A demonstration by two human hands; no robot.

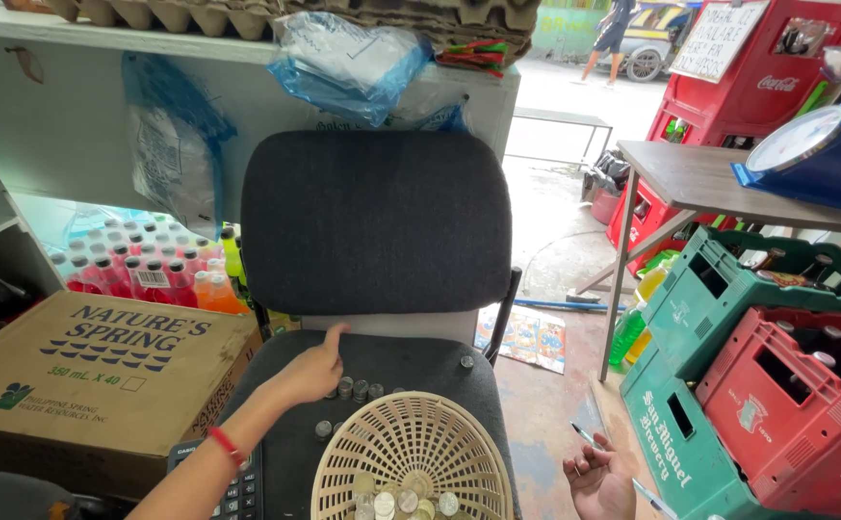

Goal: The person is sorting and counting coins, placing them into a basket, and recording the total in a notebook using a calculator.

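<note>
From the head view, the left hand (312, 371) reaches onto the dark chair seat (391, 361), forefinger stretched forward and the other fingers curled under, gripping nothing that I can see. Just right of those fingers stand short stacks of coins (358, 388), touching or nearly so; one lone coin (466, 362) sits well off toward the seat's far right edge. Nearer the person than the fingers lies a cream plastic basket (411, 453) with loose coins in its bottom. The right hand (598, 477) hangs off the seat's right side, palm up, fingers loosely bent around a pen (589, 441). A calculator (237, 491) lies under the left wrist.

The stacks look shaky on soft upholstery: a nudge from the knuckles, I judge, could topple them, and coins could roll off onto the floor. The basket overhangs the seat front and might tip.

Left of the fingers sits a brown cardboard box (93, 385) with blue lettering and a green emblem. Beyond it, shrink-wrapped bottles (151, 274) with red and orange drink. Above hang blue plastic bags (343, 63) under grey egg trays (247, 12). Right of the pen hand stand green and red bottle crates (776, 385); farther back a white handwritten sign (719, 39) leans on a red rack, and a blue weighing scale (815, 144) rests on the bench (699, 178)
</note>
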